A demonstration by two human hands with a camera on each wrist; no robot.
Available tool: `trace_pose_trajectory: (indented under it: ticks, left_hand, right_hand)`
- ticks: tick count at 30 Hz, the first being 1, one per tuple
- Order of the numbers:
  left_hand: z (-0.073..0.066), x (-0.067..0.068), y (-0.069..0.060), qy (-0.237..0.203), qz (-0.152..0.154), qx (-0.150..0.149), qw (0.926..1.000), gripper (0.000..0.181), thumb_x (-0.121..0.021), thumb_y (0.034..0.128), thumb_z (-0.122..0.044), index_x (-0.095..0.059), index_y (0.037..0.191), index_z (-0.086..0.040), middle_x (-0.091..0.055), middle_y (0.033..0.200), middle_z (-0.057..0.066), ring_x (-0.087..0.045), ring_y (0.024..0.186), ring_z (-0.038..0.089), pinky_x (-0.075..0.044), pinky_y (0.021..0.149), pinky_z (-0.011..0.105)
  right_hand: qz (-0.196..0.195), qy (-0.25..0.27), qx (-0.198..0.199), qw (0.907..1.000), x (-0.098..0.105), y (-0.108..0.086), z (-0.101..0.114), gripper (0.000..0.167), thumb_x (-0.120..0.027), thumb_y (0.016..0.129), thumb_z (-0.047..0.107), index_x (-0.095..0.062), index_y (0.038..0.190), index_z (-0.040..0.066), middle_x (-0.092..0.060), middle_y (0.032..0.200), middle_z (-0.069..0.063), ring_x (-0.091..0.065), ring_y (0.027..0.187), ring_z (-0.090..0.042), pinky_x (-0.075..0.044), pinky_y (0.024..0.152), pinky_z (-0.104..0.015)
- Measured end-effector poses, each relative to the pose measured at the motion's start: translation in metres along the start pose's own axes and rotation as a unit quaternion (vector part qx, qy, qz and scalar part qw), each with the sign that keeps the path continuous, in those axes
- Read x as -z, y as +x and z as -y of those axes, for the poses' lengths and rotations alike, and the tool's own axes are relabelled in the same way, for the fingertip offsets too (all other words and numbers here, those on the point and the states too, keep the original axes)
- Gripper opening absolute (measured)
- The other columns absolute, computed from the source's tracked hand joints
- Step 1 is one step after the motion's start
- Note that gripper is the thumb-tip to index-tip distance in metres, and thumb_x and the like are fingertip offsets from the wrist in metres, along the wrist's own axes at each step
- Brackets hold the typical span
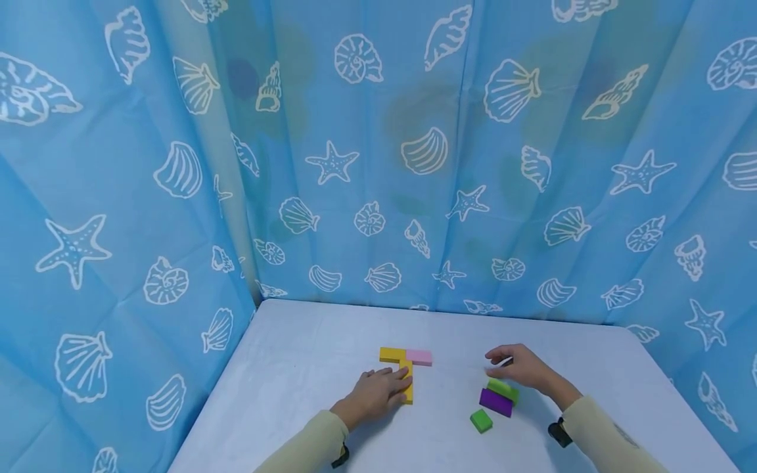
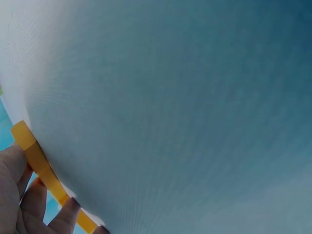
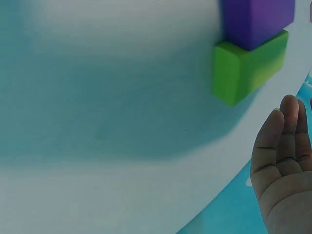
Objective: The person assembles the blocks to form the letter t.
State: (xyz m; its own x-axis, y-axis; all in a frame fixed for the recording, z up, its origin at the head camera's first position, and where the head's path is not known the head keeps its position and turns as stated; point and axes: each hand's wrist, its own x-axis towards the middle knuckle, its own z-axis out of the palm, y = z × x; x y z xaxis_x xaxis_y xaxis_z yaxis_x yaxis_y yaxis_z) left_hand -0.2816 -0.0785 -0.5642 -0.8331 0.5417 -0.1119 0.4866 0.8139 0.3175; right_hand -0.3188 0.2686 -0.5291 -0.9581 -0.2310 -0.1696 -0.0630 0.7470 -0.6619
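Yellow blocks and one pink block (image 1: 418, 357) form a T on the white table. A yellow block (image 1: 393, 355) and the pink one make the top bar; yellow (image 1: 409, 394) also forms the stem. My left hand (image 1: 372, 395) rests on the stem, its fingers along the yellow edge (image 2: 48, 178) in the left wrist view. My right hand (image 1: 523, 368) hovers just above a light green block (image 1: 503, 390), fingers slightly bent, holding nothing. Beside that block lies a purple block (image 1: 495, 402); in the right wrist view the purple block (image 3: 261, 22) touches the green one (image 3: 248, 68).
A small green block (image 1: 481, 421) lies nearer the front than the purple one. The white table (image 1: 307, 355) reaches back to a blue curtain (image 1: 378, 164) with white shells and starfish, which also hangs at both sides.
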Motion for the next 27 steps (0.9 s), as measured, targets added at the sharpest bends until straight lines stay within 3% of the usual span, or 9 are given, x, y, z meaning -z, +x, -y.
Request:
trace_pose_trajectory:
  ticks: [10, 18, 27]
  left_hand:
    - [-0.001, -0.001, 0.002, 0.0, 0.01, 0.011, 0.9999, 0.047, -0.053, 0.1005, -0.043, -0.048, 0.146, -0.033, -0.038, 0.156, -0.016, -0.04, 0.144, 0.022, -0.035, 0.113, 0.059]
    - [0.0, -0.001, 0.003, -0.002, 0.007, 0.011, 0.9999, 0.047, -0.053, 0.1001, -0.044, -0.048, 0.146, -0.033, -0.039, 0.156, -0.016, -0.041, 0.144, 0.022, -0.035, 0.113, 0.059]
    - [-0.001, 0.002, 0.0, 0.0, 0.009, 0.007, 0.9999, 0.047, -0.053, 0.1004, -0.044, -0.048, 0.146, -0.033, -0.04, 0.156, -0.015, -0.041, 0.143, 0.023, -0.036, 0.112, 0.059]
  right_hand:
    - [0.014, 0.011, -0.021, 0.9996, 0.001, -0.013, -0.016, 0.043, -0.078, 0.084, 0.021, -0.066, 0.12, 0.0, -0.068, 0.111, -0.011, -0.063, 0.099, -0.023, -0.057, 0.085, -0.043]
    - [0.011, 0.014, -0.06, 0.998, -0.003, -0.013, -0.028, 0.044, -0.081, 0.081, 0.022, -0.068, 0.119, 0.003, -0.069, 0.109, -0.006, -0.062, 0.096, -0.019, -0.057, 0.083, -0.039]
    - [0.003, 0.017, -0.059, 0.9981, -0.01, -0.013, -0.037, 0.043, -0.082, 0.079, 0.019, -0.069, 0.117, 0.004, -0.07, 0.107, -0.005, -0.062, 0.096, -0.018, -0.057, 0.083, -0.039]
